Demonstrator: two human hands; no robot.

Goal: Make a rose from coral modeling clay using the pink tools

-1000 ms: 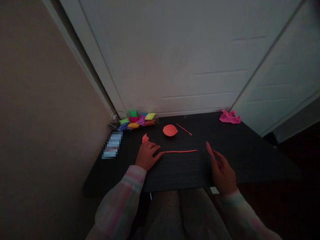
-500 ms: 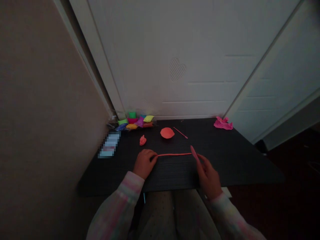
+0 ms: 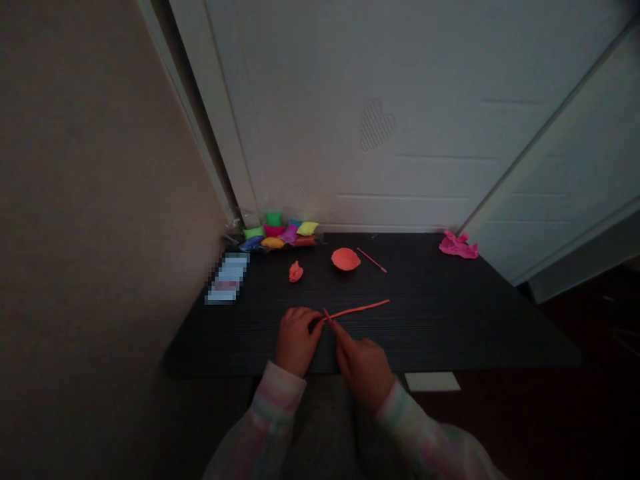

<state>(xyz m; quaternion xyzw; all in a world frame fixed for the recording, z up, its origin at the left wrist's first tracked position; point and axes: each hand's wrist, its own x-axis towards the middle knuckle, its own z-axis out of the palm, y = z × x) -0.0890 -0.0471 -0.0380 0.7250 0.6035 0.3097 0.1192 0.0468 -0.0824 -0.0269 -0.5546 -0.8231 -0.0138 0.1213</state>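
And there the left hand pinched the left end of the coral clay strand on the near tabletop, seemingly steadying it, while the right hand gripped a thin pink modelling tool across it, apparently for control.

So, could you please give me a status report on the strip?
Left hand at left end of strip. Right hand gripping pink tool across strip, contact unclear. Bowl beyond, apart from strip.
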